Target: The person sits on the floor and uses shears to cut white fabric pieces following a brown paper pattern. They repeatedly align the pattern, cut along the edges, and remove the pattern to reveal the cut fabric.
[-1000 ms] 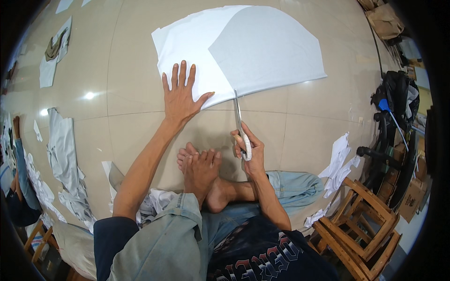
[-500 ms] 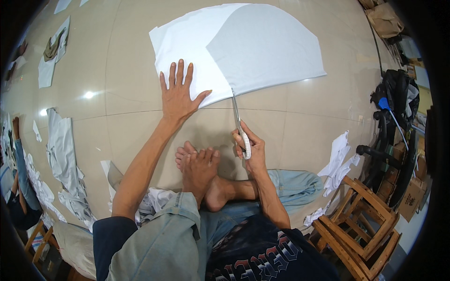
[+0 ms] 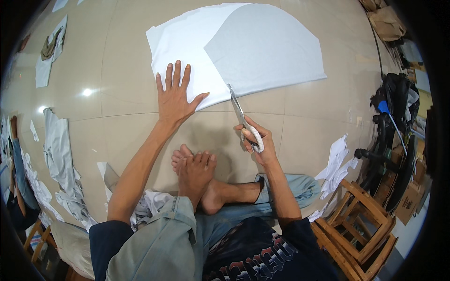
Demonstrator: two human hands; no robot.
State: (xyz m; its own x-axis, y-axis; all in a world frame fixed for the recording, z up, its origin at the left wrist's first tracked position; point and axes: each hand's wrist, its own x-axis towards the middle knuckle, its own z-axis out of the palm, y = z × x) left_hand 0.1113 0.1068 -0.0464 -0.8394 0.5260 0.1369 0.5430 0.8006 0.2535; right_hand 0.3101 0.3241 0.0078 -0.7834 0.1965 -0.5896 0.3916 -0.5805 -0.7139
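A large white sheet of fabric point(image 3: 187, 42) lies flat on the tiled floor with a pale grey pattern piece point(image 3: 262, 47) on top of it. My left hand point(image 3: 174, 96) presses flat, fingers spread, on the sheet's near left corner. My right hand point(image 3: 257, 138) grips a pair of scissors point(image 3: 239, 110) by white-wrapped handles. The blades point away from me and meet the near edge of the fabric beside the grey piece. My bare feet point(image 3: 194, 171) rest on the floor between my arms.
Fabric scraps point(image 3: 56, 154) lie along the left; paper offcuts point(image 3: 337, 161) lie at the right. A wooden stool point(image 3: 356, 229) stands lower right, with a dark bag and stand point(image 3: 393, 107) behind it. Another person's leg point(image 3: 18, 164) shows at the far left.
The view has shifted slightly, so the fabric sits a little higher. My right hand has moved the scissors forward to the sheet's near edge. My left hand stays pressed on the corner.
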